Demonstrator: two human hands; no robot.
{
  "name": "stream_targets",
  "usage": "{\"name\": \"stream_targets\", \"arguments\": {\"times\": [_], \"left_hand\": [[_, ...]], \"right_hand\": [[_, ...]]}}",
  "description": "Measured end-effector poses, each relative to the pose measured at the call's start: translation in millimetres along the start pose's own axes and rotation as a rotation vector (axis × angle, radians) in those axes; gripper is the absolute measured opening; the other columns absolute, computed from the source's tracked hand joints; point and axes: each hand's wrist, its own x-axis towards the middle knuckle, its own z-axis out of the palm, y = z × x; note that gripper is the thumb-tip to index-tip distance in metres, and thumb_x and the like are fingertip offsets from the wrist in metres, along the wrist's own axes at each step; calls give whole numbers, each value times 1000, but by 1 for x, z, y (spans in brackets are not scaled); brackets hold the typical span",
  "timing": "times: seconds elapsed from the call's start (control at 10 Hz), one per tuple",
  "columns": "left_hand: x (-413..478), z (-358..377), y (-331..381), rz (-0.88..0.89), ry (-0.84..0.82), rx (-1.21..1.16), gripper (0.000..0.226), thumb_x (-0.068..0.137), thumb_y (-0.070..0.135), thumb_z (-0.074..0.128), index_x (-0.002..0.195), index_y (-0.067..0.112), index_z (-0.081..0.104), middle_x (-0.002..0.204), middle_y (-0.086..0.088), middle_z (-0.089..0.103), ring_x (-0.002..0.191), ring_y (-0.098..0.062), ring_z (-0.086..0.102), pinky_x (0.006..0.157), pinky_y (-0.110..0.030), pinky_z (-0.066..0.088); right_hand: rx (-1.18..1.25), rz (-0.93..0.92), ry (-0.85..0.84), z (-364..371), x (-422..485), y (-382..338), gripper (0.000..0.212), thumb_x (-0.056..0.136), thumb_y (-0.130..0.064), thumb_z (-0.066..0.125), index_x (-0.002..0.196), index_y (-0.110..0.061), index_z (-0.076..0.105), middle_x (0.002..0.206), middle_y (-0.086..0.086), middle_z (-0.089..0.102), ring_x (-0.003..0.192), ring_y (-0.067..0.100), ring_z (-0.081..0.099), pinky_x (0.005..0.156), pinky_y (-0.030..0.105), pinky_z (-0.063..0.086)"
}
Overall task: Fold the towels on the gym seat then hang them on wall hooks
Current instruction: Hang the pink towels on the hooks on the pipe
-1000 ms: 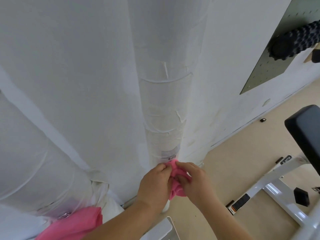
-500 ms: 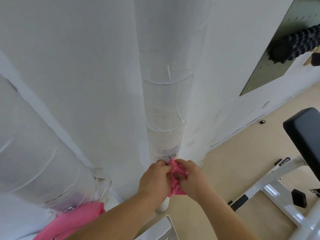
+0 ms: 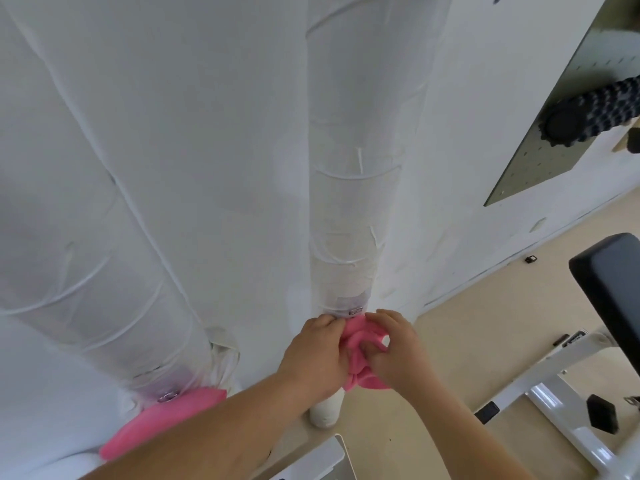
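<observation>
Both hands are up close to a white wrapped post (image 3: 343,202) by the wall. The left grip (image 3: 315,355) has its fingers curled tight on the left side of a small pink towel (image 3: 358,339). The right grip (image 3: 398,351) pinches the right side of the same towel with its thumb and bent fingers. So both are closed on the towel, and it is bunched up between them. The top of the towel sits just under a little metal hook (image 3: 355,310) low on the post. I cannot tell if the towel is on the hook.

A second pink towel (image 3: 166,420) hangs low on the left, by another wrapped post (image 3: 86,271). The black gym seat (image 3: 616,306) is off to the right, over the tan floor (image 3: 467,327). A bumpy black roller (image 3: 588,112) sticks out from a board (image 3: 533,168) on the wall
</observation>
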Motion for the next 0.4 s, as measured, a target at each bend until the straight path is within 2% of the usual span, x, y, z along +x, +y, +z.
{"name": "stream_targets", "arguments": {"times": [0.1,0.2,0.3,0.4], "left_hand": [[-2,-3,-3,-7,9,-16,25,94,38,51,115,27,62,118,7,59,108,-16,55,90,-38,54],[-8,-10,-1,-17,12,-24,28,93,33,51,119,29,61,121,7,59,110,-16,54,93,-39,53],[-13,-18,0,-31,1,-58,31,93,31,50,122,31,61,124,7,58,112,-16,55,96,-40,52],[-27,-36,8,3,56,-119,34,94,29,53,127,36,58,127,10,58,114,-13,57,99,-32,50]], "right_hand": [[12,-9,27,-1,-1,-2,48,87,-12,62,133,-24,65,142,-9,55,133,14,49,111,29,41],[11,-11,31,-7,-4,-9,45,89,-11,60,132,-25,65,139,-12,55,130,11,51,105,23,39],[2,-1,19,-13,-8,-15,43,90,-16,60,130,-28,65,132,-16,57,123,9,54,100,24,42],[20,-9,58,-24,-18,-34,33,93,-20,57,123,-31,67,122,-16,61,109,9,61,87,19,47]]}}
